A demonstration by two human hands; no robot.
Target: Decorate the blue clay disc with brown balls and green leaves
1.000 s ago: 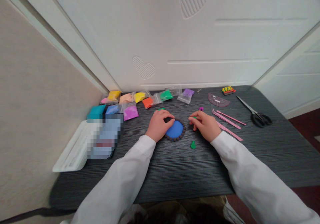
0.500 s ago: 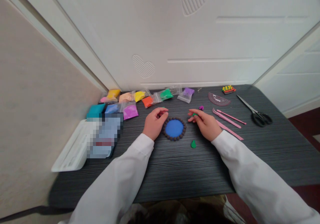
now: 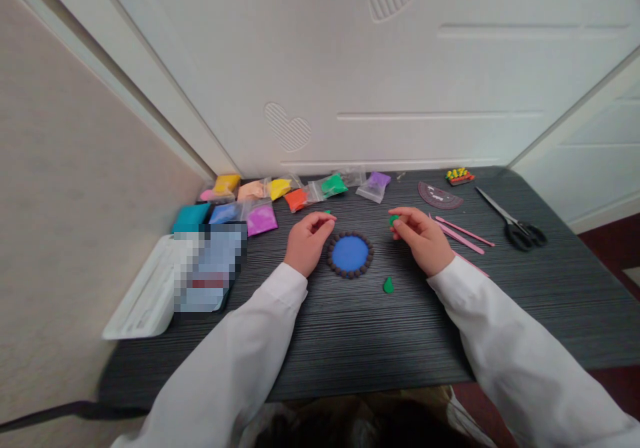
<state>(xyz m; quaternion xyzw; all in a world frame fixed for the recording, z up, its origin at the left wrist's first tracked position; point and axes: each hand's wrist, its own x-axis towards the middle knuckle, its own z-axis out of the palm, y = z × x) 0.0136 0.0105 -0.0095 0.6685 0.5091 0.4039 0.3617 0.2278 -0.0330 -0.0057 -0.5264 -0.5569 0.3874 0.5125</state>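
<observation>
A blue disc [image 3: 350,254] ringed with small dark brown balls lies flat on the table between my hands. My right hand [image 3: 425,240] pinches a small piece of green clay [image 3: 394,221] between thumb and fingers, just above and right of the disc. At the disc's upper left edge is my left hand [image 3: 306,243], its thumb and fingertips drawn together; what they hold, if anything, is hidden. A bit of green [image 3: 328,212] shows just behind those fingertips. Below my right hand, a flat green teardrop-shaped piece [image 3: 389,285] rests on the table.
Bags of coloured clay, including green [image 3: 334,185], red [image 3: 297,199] and magenta [image 3: 262,220], line the back and left. A white tray [image 3: 143,295] stands left beside a blurred-out item [image 3: 213,268]. Pink tools [image 3: 463,236], a protractor [image 3: 440,196], scissors [image 3: 517,227] and a small yellow-topped piece [image 3: 460,177] lie right.
My right hand has moved slightly right, away from the disc, with the green clay in its fingers. It now hides the small purple piece. My left hand has barely shifted.
</observation>
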